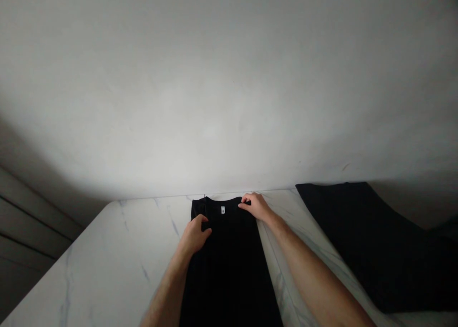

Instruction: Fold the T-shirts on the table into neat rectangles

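Observation:
A black shirt (231,270) lies in a long narrow shape, its neckline at the far end and a small white label (223,210) inside the collar. My left hand (196,234) is on its left edge, below the shoulder, with curled fingers and thumb around some of the cloth. At the far right shoulder, my right hand (255,206) pinches the fabric between thumb and fingers. The shirt's near end runs out of the bottom of the view.
Under the shirt is a white surface with grey marble-like veins (118,255), meeting a pale wall (214,103) at the back. Another dark cloth (379,241) lies flat on the right. Grey grooved panels (32,222) stand beyond the left edge.

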Demonstrator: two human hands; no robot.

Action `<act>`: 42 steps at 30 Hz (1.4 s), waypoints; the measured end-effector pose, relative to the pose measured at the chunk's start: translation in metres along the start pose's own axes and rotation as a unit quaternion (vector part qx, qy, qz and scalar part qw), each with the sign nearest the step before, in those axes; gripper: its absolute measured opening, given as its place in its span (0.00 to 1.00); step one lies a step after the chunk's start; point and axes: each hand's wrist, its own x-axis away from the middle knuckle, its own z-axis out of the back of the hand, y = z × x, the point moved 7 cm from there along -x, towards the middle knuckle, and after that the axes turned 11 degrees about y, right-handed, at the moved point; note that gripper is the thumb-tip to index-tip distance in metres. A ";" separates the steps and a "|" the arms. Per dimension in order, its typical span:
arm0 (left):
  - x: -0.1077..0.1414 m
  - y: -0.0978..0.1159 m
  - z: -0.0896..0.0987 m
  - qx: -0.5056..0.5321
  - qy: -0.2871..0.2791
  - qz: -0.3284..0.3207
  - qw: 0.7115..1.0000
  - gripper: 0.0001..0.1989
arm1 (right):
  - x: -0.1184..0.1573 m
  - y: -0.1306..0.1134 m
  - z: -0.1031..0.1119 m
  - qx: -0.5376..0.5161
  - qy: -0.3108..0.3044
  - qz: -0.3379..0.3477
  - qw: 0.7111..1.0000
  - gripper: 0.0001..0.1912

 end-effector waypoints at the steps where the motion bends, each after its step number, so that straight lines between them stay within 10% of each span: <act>1: 0.000 0.002 0.001 0.015 -0.005 0.000 1.000 0.11 | 0.000 -0.001 0.001 0.012 0.005 0.005 1.000 0.08; 11: 0.009 -0.006 -0.012 0.186 -0.060 0.103 0.975 0.30 | -0.001 -0.002 0.004 0.057 0.018 0.012 0.998 0.10; 20: 0.010 0.010 -0.006 0.269 -0.061 0.059 0.959 0.36 | -0.002 0.003 0.000 0.057 0.012 0.014 0.998 0.10; 42: 0.002 0.003 0.004 -0.012 -0.036 -0.006 0.999 0.18 | -0.011 0.035 0.018 -0.135 -0.059 -0.054 0.988 0.11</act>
